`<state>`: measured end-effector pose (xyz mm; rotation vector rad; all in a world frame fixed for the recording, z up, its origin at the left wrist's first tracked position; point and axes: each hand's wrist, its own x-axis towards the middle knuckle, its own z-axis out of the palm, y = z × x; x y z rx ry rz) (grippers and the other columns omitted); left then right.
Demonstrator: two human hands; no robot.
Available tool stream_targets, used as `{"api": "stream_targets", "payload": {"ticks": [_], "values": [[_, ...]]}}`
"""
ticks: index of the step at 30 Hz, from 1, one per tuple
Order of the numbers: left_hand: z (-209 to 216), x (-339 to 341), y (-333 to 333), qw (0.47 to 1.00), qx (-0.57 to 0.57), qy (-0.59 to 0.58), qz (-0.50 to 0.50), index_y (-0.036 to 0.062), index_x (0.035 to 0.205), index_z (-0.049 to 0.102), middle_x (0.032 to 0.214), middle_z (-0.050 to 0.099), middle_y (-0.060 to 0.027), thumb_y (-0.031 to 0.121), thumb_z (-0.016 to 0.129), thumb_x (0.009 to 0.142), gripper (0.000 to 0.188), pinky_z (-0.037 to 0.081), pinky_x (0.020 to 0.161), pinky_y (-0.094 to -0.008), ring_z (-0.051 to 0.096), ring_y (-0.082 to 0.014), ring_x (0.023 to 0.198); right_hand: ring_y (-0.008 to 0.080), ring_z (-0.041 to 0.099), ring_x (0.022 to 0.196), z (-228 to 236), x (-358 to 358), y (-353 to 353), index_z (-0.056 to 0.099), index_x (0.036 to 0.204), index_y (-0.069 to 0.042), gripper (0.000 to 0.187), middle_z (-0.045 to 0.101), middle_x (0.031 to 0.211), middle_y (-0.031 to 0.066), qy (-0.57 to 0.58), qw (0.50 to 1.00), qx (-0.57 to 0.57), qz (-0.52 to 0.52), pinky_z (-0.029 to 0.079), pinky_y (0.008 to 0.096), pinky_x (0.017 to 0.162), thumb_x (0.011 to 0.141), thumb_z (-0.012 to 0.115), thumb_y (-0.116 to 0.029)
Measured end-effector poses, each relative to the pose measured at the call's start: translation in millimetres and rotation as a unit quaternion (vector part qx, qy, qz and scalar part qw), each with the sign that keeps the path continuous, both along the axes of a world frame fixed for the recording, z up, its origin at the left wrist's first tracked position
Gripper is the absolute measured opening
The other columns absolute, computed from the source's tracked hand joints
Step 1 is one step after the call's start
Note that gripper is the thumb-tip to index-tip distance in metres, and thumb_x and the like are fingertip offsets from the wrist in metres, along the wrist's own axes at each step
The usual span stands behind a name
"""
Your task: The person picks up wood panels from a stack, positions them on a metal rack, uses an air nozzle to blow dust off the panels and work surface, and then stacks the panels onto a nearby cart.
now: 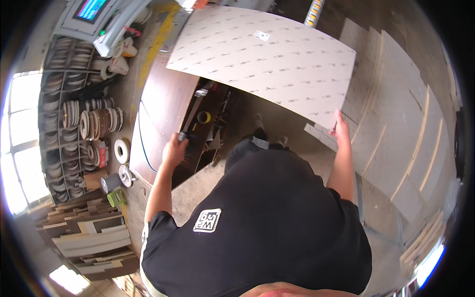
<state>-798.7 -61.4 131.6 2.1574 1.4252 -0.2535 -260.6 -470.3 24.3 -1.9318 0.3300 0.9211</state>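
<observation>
A large pale panel (pixel 267 59) with rows of small dark print and a small white label lies ahead of me, its far left part by a machine. My right hand (pixel 340 129) is closed at the panel's near right corner, gripping its edge. To the left, my left hand (pixel 174 149) is closed round a small dark hand tool (pixel 183 136); its exact kind is hard to make out. This hand is over the near edge of a brown tabletop (pixel 161 104), where a thin teal hose (pixel 142 133) runs.
Below the tabletop, an open shelf holds a yellow tape roll (pixel 203 117) and loose items. Edge-banding rolls (pixel 94 123) fill a rack at left, with a machine screen (pixel 89 9) beyond. Stacked grey boards (pixel 396 123) stand at right. A roller track (pixel 313 14) lies beyond the panel.
</observation>
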Motion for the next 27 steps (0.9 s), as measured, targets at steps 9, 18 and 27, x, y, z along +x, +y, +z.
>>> {"api": "stream_targets", "payload": {"ticks": [9,18,27], "values": [[42,101,-120,0.937,-0.147,-0.025,-0.316,0.0144,0.115,0.058,0.085,0.072,-0.0187,0.035,0.068,0.093,0.032,0.053,0.071,-0.0525,0.069,-0.0418,0.083,0.0101,0.06,0.066,17,-4,5,0.069,0.115,-0.01,0.056,0.064,0.081,-0.0017,0.001,1.0,0.01,0.005,0.051,0.0269,0.056,0.096,0.061,-0.062],[-71,-68,61,0.986,0.079,-0.039,0.142,0.0063,0.116,0.056,0.096,0.07,-0.0299,0.037,0.064,0.096,0.037,0.05,0.077,-0.0572,0.065,-0.0522,0.092,0.0127,0.065,0.073,13,-3,7,0.068,0.12,-0.01,0.057,0.071,0.092,0.0017,0.006,1.0,0.012,0.027,0.054,0.0298,0.057,0.097,0.06,-0.061],[-82,26,90,0.784,-0.131,-0.334,0.507,0.0126,0.098,0.043,0.061,0.047,-0.0031,0.027,0.058,0.102,0.021,0.032,0.036,-0.028,0.049,-0.0154,0.043,0.0133,0.068,0.078,5,4,16,0.065,0.126,-0.004,0.061,0.072,0.102,0.0065,-0.003,0.998,0.065,-0.018,0.05,0.03,0.054,0.101,0.055,-0.059]]}}
